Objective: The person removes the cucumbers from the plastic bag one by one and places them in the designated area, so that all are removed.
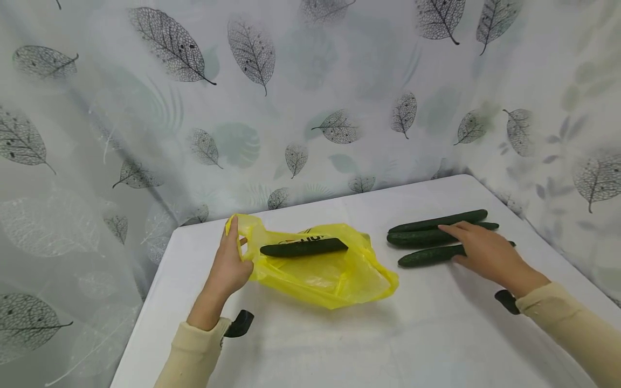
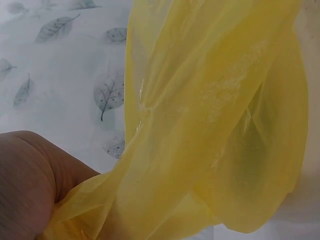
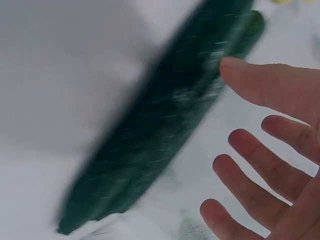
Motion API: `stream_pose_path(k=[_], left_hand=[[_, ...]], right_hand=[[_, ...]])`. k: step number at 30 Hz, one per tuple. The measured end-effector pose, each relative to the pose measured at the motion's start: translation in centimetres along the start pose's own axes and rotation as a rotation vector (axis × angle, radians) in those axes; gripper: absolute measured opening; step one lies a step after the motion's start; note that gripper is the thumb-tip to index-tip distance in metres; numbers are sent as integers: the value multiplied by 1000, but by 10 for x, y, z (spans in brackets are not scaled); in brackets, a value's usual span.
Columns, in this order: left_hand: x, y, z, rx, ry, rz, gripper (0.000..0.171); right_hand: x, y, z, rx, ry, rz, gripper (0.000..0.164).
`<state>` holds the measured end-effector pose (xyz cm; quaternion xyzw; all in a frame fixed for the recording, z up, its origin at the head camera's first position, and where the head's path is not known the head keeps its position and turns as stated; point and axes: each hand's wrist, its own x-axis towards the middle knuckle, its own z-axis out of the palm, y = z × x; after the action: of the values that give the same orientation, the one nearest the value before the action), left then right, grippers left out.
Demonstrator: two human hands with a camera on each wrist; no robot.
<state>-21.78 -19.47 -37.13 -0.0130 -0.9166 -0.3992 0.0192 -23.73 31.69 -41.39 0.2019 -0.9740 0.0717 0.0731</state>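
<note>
My left hand (image 1: 232, 269) grips the rim of a yellow plastic bag (image 1: 320, 288), which lies with its mouth spread toward me. One dark green cucumber (image 1: 303, 248) lies in the bag's opening. In the left wrist view the yellow bag (image 2: 190, 125) hides most of that hand's fingers. To the right, three cucumbers lie side by side: a front one (image 1: 429, 256), a middle one (image 1: 417, 238) and a back one (image 1: 436, 221). Over their right part is my right hand (image 1: 490, 253). In the right wrist view its fingers (image 3: 270, 165) are spread, the thumb beside a blurred cucumber (image 3: 160, 120).
A white-covered table (image 1: 320, 350) carries everything. Behind it and along both sides hangs a curtain (image 1: 310, 97) with a leaf print. A dark wrist device (image 1: 240, 323) sits at the left cuff, another (image 1: 506, 302) at the right.
</note>
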Motion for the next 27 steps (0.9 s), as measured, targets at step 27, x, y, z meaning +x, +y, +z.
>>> stream_pose_path(k=[27], left_hand=[[-2,-5,0,-10,13,16,108]], right_hand=[[47,-205,-34,425,298,-402,59]])
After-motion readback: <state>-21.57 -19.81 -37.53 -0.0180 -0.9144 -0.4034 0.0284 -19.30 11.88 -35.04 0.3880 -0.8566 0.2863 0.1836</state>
